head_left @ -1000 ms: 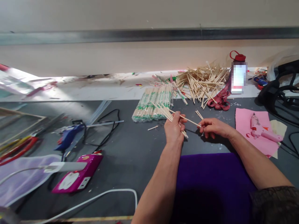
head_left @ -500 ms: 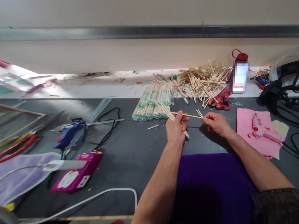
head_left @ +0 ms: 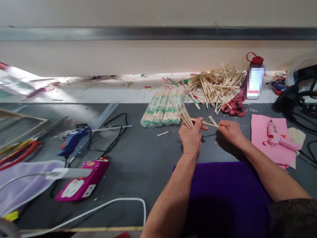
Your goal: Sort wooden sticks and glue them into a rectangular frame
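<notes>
My left hand (head_left: 192, 134) is closed around a small bundle of thin wooden sticks (head_left: 182, 114) that look like chopsticks, their ends fanning up and to the left. A single stick (head_left: 209, 123) runs from between its fingers across to my right hand (head_left: 230, 131). The right fingers pinch that stick's end; another short stick end shows just above the pinch. Both hands are over the grey table, above a purple cloth (head_left: 223, 178). Packs of wrapped chopsticks (head_left: 162, 109) with green print lie behind my left hand.
A heap of loose sticks (head_left: 218, 84) is at the back, beside a red-capped bottle (head_left: 257, 61). To the right, a pink glue gun (head_left: 278, 140) rests on pink cloth (head_left: 257, 129). A magenta power strip (head_left: 83, 185), blue glue gun (head_left: 74, 140) and cables lie left.
My left hand has moved slightly right, closer to my right hand, and turned so that its bundle points more upright. My right hand has barely shifted and still pinches the stick.
</notes>
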Tool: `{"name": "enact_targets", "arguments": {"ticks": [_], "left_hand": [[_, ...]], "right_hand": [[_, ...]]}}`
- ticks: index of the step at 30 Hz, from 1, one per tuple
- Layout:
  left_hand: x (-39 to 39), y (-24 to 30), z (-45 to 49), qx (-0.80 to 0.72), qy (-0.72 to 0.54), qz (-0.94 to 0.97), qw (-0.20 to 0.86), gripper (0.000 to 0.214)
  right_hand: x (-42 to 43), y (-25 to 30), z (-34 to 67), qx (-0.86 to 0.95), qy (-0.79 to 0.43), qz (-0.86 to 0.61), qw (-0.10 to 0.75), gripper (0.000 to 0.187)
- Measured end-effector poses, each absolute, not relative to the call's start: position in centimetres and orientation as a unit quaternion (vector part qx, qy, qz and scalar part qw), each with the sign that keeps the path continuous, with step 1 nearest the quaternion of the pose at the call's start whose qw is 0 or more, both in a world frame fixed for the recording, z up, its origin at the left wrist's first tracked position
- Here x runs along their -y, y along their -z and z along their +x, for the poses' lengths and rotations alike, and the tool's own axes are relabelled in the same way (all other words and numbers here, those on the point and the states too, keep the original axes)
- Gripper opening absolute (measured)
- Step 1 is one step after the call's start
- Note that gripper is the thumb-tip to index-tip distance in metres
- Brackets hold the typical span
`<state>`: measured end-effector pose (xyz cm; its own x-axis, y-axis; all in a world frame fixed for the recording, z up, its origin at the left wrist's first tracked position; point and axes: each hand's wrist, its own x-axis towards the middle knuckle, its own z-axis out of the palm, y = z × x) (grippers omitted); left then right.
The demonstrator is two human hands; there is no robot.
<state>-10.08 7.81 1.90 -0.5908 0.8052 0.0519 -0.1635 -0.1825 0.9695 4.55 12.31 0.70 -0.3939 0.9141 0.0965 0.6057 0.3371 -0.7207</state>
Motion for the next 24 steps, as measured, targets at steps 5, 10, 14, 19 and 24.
{"name": "enact_targets", "arguments": {"ticks": [5,10,14,19,24], "left_hand": [[-8.4,-1.8,-11.0,-0.477,-0.724,0.156,0.473,0.033],[-8.5,-2.0,-10.8,-0.412,-0.691,0.056,0.591,0.028],[-8.3,-2.3,-10.7,-0.363,-0.655,0.027,0.662,0.029],[-8.2,-2.4,-11.3,-0.370,-0.663,0.066,0.647,0.038],[-7.9,-2.7,-11.7,-0.337,-0.629,0.105,0.692,0.036]], "right_hand": [[-12.5,-1.4,5.2,0.639,-0.600,-0.383,0.292,0.013],[-11.8,-1.8,4.7,0.536,-0.707,-0.303,0.348,0.014],[-10.7,-2.6,4.1,0.535,-0.731,-0.258,0.335,0.014],[-9.6,-3.1,3.3,0.755,-0.522,-0.293,0.267,0.012],[-10.7,-2.0,3.6,0.797,-0.363,-0.357,0.324,0.016]]}}
